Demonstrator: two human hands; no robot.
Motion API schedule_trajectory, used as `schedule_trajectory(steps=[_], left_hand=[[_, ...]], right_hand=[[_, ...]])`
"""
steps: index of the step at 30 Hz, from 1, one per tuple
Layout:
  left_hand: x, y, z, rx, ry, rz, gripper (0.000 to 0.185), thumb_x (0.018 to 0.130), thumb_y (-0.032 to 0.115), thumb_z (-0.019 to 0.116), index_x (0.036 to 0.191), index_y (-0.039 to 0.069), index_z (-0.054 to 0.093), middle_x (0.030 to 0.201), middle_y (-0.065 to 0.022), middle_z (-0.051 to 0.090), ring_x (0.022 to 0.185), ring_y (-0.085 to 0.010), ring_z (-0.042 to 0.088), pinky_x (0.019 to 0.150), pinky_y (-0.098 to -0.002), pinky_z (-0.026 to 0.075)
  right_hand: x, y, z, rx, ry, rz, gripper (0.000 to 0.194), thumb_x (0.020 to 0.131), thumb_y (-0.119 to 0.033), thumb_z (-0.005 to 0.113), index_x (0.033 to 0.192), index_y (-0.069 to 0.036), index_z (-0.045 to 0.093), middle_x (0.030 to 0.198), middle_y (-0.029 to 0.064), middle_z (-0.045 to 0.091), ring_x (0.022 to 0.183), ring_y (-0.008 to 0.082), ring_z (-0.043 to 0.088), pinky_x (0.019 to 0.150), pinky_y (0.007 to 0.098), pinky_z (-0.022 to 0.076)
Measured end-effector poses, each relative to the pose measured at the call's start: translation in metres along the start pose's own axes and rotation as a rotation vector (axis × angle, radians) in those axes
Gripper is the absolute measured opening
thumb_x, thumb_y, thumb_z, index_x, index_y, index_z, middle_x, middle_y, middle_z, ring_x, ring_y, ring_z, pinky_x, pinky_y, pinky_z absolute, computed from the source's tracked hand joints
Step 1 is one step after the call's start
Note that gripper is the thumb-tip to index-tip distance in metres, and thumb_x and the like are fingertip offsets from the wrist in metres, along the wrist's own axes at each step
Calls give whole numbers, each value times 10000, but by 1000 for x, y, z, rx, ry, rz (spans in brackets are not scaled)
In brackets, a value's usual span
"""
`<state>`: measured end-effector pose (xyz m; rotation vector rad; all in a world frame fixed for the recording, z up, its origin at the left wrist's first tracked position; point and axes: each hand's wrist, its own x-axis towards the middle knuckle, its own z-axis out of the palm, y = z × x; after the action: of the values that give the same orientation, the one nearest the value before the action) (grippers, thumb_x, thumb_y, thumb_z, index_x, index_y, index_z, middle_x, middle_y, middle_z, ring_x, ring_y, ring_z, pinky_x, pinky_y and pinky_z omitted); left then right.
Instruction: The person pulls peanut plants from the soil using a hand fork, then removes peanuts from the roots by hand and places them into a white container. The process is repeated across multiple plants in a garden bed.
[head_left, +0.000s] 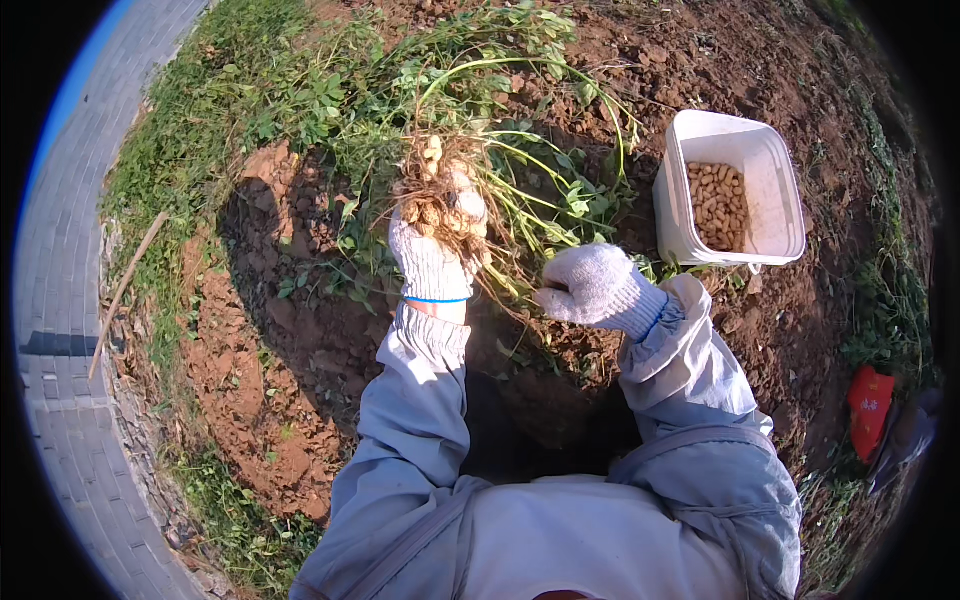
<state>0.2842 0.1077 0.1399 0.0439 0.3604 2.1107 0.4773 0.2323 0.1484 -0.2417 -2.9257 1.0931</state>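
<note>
My left hand (439, 247), in a white knitted glove, is closed around the root end of a pulled peanut plant (525, 195). Pods (433, 154) hang among its thin brown roots over the fingers. Its green stems spread to the upper right. My right hand (589, 289), in the same kind of glove, is curled just right of the roots and lower stems; whether something small lies inside its fingers is hidden. To the upper right stands a white square plastic bucket (769, 176) with loose peanuts in their shells (718, 206) on its bottom.
Clumpy reddish-brown soil (240, 390) surrounds me. Leafy peanut vines (300, 97) lie across the upper left. A wooden stick (127, 292) rests near the edge of a grey paved path (75, 465). A red packet (870, 412) bearing writing lies at the far right.
</note>
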Motion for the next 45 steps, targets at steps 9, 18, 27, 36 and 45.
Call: schedule_trajectory(steps=[9,18,27,36,45], left_hand=[[5,-18,15,212,217,152,423,1034,289,379,1285,13,578,1181,-176,660,1012,-350,662,822,-475,590],[-3,-30,7,232,202,39,463,1036,368,442,1288,0,565,1199,-163,661,1035,-331,662,940,-491,530],[3,-24,-19,85,137,-46,411,1015,310,508,1256,-18,566,1161,-182,669,993,-345,678,915,-505,554],[-13,-8,-27,229,173,-37,377,1020,283,446,1232,12,599,1088,-146,700,885,-311,694,765,-469,595],[-31,-22,-39,256,261,-183,399,1008,277,451,1240,-22,579,1155,-172,662,1000,-318,664,889,-493,552]], right_hand=[[10,-28,0,172,370,82,610,824,-602,689,1025,-27,657,910,164,637,829,327,659,716,394,529],[21,-20,14,94,406,9,501,907,-534,591,907,-34,602,715,206,601,719,428,628,625,492,504],[-6,-50,1,543,-79,-297,210,850,-258,723,865,-57,666,745,131,635,697,314,641,628,381,498],[-6,-22,-28,1313,147,15,367,920,-28,523,1288,-31,520,974,59,647,789,126,649,693,264,552],[31,-9,-7,376,378,252,416,855,-385,699,1037,-17,628,846,177,681,807,341,677,743,407,528]])
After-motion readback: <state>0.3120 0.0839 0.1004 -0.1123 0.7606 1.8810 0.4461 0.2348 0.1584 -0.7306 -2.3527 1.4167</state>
